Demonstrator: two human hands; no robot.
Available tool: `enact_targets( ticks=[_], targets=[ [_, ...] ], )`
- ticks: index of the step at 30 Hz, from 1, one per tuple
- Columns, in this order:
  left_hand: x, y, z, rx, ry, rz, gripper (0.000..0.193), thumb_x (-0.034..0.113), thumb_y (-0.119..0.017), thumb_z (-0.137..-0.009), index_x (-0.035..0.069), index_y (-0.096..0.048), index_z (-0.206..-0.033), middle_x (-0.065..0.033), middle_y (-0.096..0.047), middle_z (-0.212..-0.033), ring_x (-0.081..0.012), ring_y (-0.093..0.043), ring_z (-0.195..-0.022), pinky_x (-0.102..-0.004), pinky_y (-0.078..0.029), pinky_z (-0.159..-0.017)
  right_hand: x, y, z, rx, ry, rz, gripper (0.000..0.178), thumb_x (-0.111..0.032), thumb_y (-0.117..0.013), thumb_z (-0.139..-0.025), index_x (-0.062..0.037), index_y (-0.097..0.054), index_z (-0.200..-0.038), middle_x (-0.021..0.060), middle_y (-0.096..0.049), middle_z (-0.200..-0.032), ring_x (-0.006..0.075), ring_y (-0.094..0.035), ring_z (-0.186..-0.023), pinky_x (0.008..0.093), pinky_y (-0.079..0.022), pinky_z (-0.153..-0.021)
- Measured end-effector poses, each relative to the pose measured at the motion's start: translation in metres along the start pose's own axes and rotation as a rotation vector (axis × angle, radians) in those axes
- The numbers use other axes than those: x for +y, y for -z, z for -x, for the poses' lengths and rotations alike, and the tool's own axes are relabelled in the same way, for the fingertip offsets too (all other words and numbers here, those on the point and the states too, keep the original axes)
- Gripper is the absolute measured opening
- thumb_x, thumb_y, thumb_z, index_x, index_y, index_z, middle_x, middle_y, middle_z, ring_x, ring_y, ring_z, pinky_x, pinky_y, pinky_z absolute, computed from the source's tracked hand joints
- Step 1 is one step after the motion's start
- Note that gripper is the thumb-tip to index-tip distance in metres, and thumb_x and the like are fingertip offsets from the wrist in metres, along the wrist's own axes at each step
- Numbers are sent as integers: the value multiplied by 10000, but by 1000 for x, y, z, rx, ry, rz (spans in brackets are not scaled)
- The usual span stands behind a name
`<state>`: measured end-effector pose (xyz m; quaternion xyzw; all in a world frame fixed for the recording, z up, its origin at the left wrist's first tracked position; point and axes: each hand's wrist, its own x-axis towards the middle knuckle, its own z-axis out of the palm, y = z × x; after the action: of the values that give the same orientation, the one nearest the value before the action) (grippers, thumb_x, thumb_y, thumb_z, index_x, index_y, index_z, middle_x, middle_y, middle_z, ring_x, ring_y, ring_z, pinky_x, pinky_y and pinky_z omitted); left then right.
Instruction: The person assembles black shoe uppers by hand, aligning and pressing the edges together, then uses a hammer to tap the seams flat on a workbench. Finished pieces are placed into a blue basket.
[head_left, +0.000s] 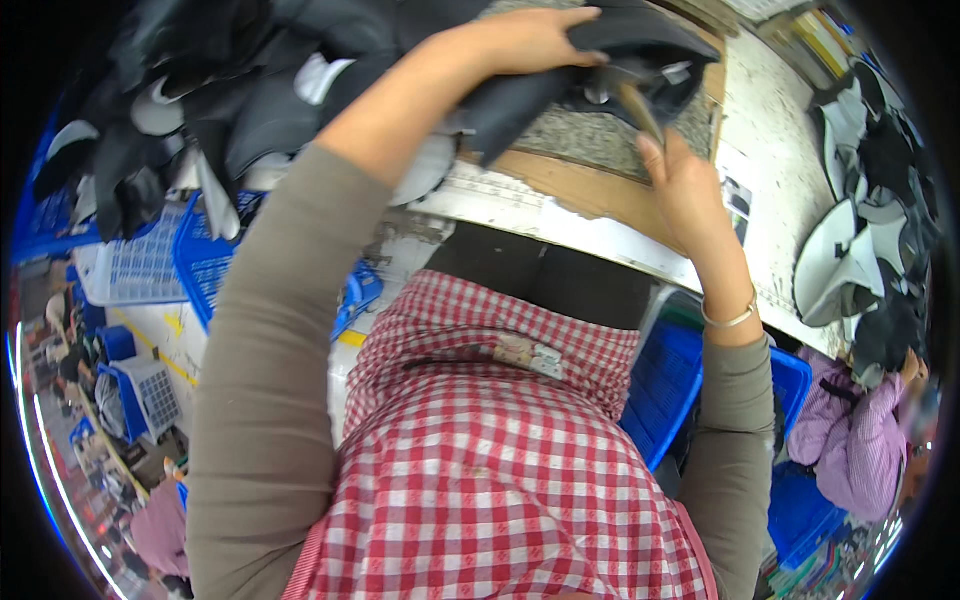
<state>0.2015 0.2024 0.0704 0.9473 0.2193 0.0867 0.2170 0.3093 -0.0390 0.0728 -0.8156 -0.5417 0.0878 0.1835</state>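
Note:
At the top of the view, my left hand (525, 42) has a folded black leather boot upper (650, 38) between its thumb and fingers. Some of its fingers are hidden. My right hand (692, 190) is closed around the wooden handle of a hammer (640, 108). The hammer's head is blurred and sits at the opening of the boot upper, close to my left thumb. Beneath lies a worn, speckled grey slab (590, 142) on a brown board (560, 180).
More black uppers with pale linings (270, 120) pile up at the left. Others (865, 240) lie along the right of the white table (770, 130). Blue crates (665, 375) stand below the table edge. A person in a purple striped top (865, 440) works at the right.

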Motion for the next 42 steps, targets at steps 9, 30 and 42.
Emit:
enact_targets(
  ticks=[9, 30, 42],
  targets=[
    [94, 113, 153, 431, 100, -340, 434, 233, -556, -989, 223, -617, -1418, -214, -741, -975, -373, -732, -863, -462, -560, -794, -4, 50, 118, -27, -8, -561, 380, -324, -594, -1062, 54, -618, -1091, 177, -522, -641, 284, -508, -560, 368, -429, -566],
    [-88, 184, 207, 512, 17, -773, 335, 160, -683, -924, 169, -722, -1257, -87, -770, -1096, -277, -751, -989, -374, -604, -808, -1, 36, 144, -200, 50, -449, 380, -341, -615, -1056, 38, -606, -1036, 205, -553, -658, 316, -586, -568, 386, -462, -573],
    [61, 70, 102, 297, -387, -916, 203, 111, -678, -831, 80, -693, -1031, -41, -707, -800, -174, -739, -788, -306, -564, -575, -17, 5, 72, 170, 74, -183, 368, -330, -593, -1059, 32, -590, -988, 263, -598, -669, 446, -637, -621, 486, -481, -569]
  ],
)
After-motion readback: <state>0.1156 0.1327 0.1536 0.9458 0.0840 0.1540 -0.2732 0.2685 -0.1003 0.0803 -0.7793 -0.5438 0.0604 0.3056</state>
